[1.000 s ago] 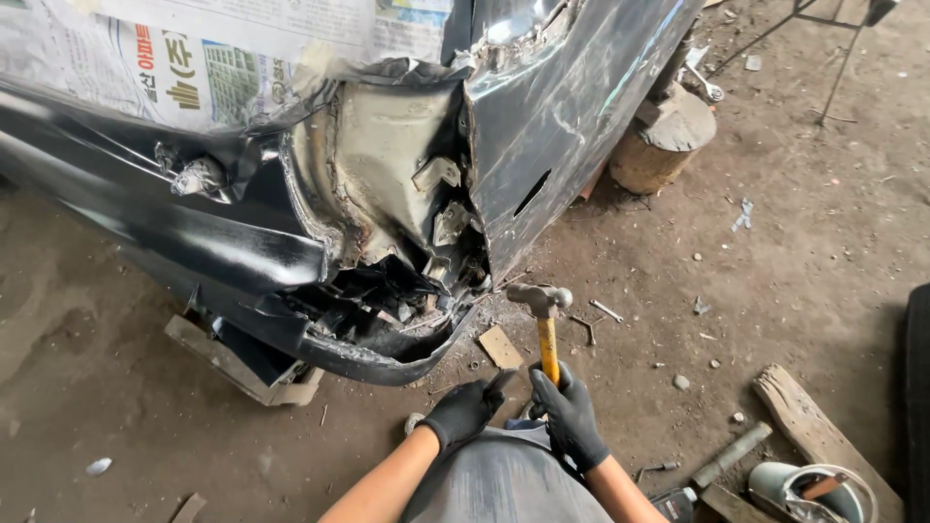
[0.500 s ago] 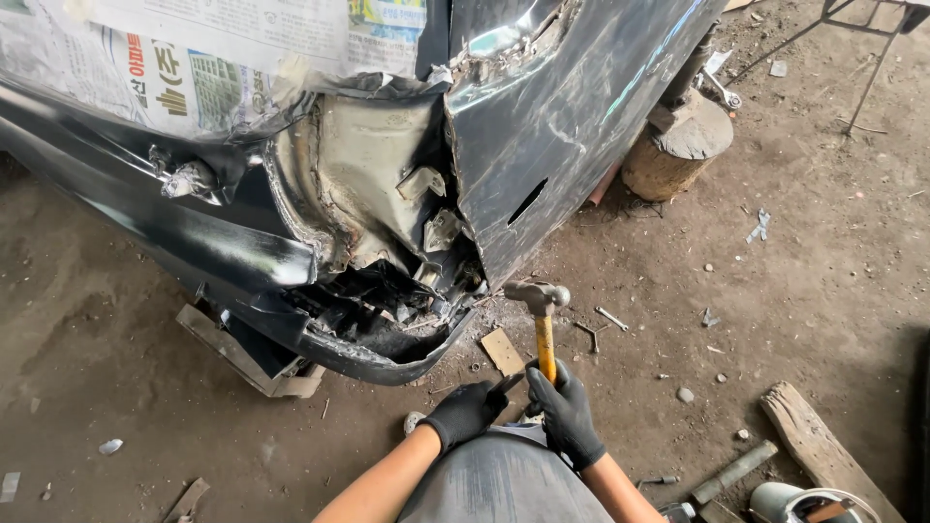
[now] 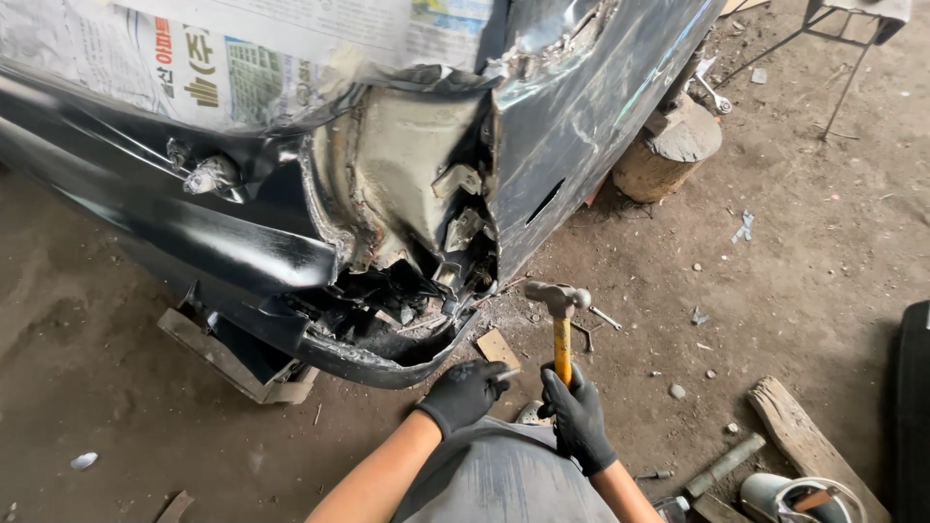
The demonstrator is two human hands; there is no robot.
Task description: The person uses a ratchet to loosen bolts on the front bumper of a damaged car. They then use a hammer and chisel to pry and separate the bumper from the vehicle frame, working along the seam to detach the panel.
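Here, a person crouched on a dirt floor (image 3: 804,252) works at the crushed corner of a dark car body (image 3: 581,126), its glass masked above with newspaper (image 3: 242,48). The right hand (image 3: 578,418), in a black glove, is wrapped closed around the lower end of a yellow-handled hammer (image 3: 560,324), which stands nearly upright with its steel head level with the lowest torn metal and just beside it, apart from the panel. The left hand (image 3: 465,392), also gloved, is curled narrow around a thin pale object, possibly a small rod or punch; what it is cannot be told. It sits just under the hanging bumper edge (image 3: 387,363).

The exposed inner structure (image 3: 417,203) shows bare, rusted and folded sheet with bent brackets. A wooden stump (image 3: 668,150) stands by the body's far side, a timber block (image 3: 232,358) lies under the bumper, and a plank (image 3: 814,450) and a metal pipe (image 3: 725,465) lie to the right.

Judging from this, good work here calls for short, controlled blows from the wrist, the face landing flat on the buckled lip rather than its edge, with the left hand kept clear of the strike line and the grip held low on the handle for leverage.
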